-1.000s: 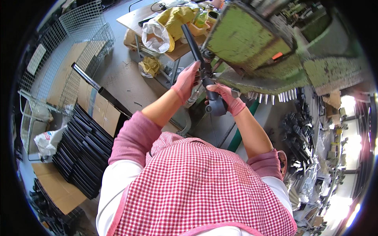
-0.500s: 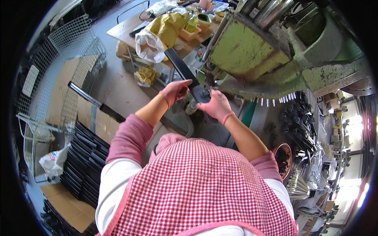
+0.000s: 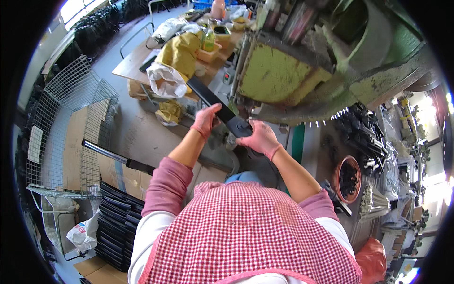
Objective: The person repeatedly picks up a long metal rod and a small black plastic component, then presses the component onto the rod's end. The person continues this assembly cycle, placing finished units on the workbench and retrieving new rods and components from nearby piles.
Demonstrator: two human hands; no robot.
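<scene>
A long black flat metal bar (image 3: 208, 95) slants across in front of me, with a small dark knob on its nearer end. My left hand (image 3: 206, 120), in a pink glove, is closed on the bar's left edge partway along. Gripping the nearer end beside the knob is my right hand (image 3: 263, 138), gloved in pink too; the fingers under the bar are hidden. Just beyond the bar stands the worn green machine (image 3: 283, 71), its lower parts close to the bar's right side.
A table (image 3: 126, 68) at the far left bears a yellow sack (image 3: 180, 53) and tubs. Wire baskets (image 3: 71, 94) and stacked black bars (image 3: 118, 222) stand at left. On the right lie a reddish bowl (image 3: 347, 179) of dark pieces and a heap of black parts (image 3: 362, 137).
The view has shifted, so the machine and table sit differently in it. The bar shows longer beyond my left hand, which grips it a little farther from its near end. Both hands stay on it.
</scene>
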